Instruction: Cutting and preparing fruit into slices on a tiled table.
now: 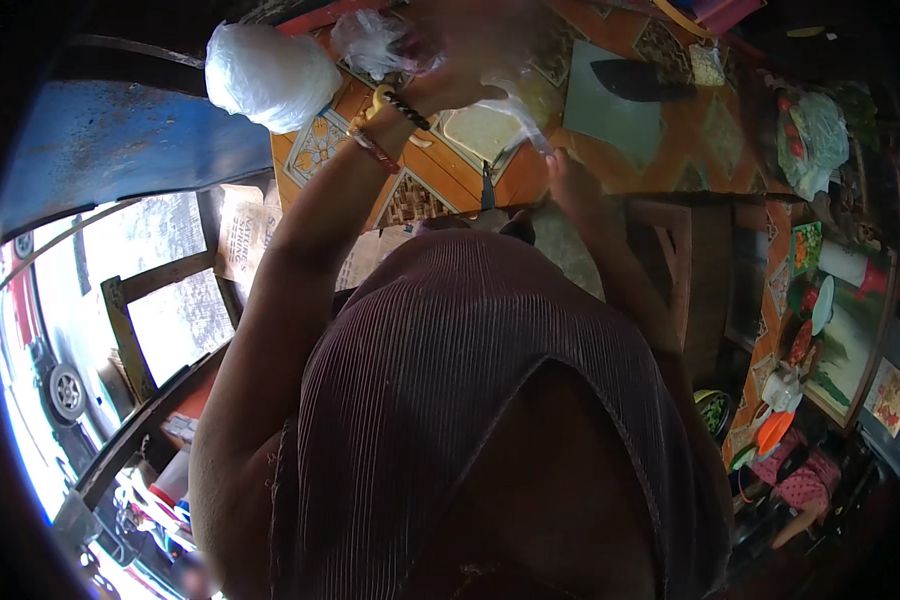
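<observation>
My left hand, with bracelets at the wrist, reaches over the tiled tabletop. Its fingertips lie at a strip of thin clear plastic, and their grip is blurred. The plastic's lower end is pinched in the fingers of my right hand, near the table's front edge. Between the hands, a flat pale slab, perhaps a stack of wrappers, rests on the tiles. Just in front of it, a narrow dark-handled tool, probably a small knife, points away from me.
Right of my hands, a large dark knife blade lies across a pale cutting board. A full white plastic bag stands at the back left. Bagged vegetables sit far right. Cardboard boxes are below the table's left side. A person is at lower right.
</observation>
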The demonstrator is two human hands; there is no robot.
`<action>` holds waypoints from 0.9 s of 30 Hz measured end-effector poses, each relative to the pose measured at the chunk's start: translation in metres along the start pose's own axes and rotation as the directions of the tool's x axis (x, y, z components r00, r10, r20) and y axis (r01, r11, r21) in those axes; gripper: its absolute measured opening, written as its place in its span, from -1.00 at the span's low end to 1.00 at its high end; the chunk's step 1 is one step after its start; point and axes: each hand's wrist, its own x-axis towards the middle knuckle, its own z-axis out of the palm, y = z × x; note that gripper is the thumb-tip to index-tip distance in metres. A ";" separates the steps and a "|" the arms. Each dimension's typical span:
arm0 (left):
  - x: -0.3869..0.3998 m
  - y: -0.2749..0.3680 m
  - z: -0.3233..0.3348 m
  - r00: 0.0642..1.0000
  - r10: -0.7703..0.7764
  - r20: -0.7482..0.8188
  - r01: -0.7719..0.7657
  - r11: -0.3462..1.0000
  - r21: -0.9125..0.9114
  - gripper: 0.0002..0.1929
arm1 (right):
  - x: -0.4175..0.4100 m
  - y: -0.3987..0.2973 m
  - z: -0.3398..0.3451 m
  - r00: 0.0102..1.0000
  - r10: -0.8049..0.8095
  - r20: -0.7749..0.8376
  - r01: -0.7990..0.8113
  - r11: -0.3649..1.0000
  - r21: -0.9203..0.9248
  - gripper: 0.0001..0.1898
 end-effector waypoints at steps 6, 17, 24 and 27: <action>-0.051 -0.025 -0.031 0.934 -0.355 0.030 0.356 0.934 -0.024 -0.75 | -0.007 -0.014 0.002 0.985 -0.145 0.095 0.143 0.989 0.027 -0.76; -0.144 -0.027 0.026 0.907 -0.420 -0.017 0.405 0.863 0.302 -0.78 | 0.003 -0.026 0.012 0.998 -0.005 0.070 0.007 1.000 -0.022 -0.74; -0.153 -0.006 0.042 0.952 -0.292 -0.090 0.295 0.801 0.521 -0.72 | 0.002 -0.036 0.017 0.996 0.004 0.086 -0.004 1.000 0.002 -0.72; -0.151 -0.008 0.039 0.933 -0.360 0.001 0.312 0.810 0.496 -0.68 | 0.001 -0.037 0.019 0.996 -0.001 0.090 -0.004 0.999 0.047 -0.72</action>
